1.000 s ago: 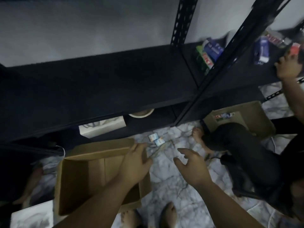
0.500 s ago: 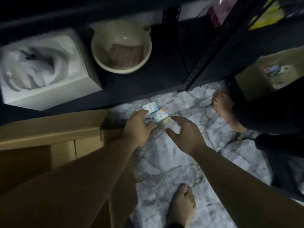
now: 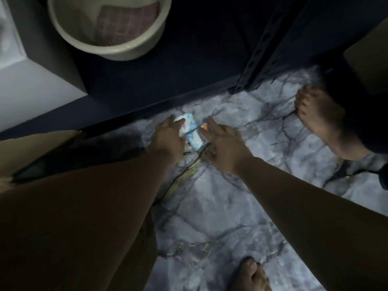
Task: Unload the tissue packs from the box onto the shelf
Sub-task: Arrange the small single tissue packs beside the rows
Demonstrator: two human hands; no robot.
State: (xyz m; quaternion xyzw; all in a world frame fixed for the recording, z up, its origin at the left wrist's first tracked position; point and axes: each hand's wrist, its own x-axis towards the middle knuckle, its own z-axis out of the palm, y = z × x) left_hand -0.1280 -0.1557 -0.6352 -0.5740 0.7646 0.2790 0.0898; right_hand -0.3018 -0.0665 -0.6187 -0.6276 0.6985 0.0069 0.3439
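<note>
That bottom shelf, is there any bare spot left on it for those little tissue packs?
Yes. The dark shelf looks bare between the cream basin and the slotted upright post, and along its front edge. It is crowded on the left, where the white box sits close beside the basin. Both hands are on the packs on the floor.

Cream basin (image 3: 109, 28) (cloth inside), marble floor (image 3: 220, 206)

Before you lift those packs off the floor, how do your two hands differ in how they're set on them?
The left hand has its fingers curled over the far pack, seemingly gripping it; the right hand lies flatter, fingers straighter, against the near pack. The left hand sits nearer the shelf edge and cardboard box; the right sits further out over the marble floor. Both touch the packs from opposite sides.
</note>
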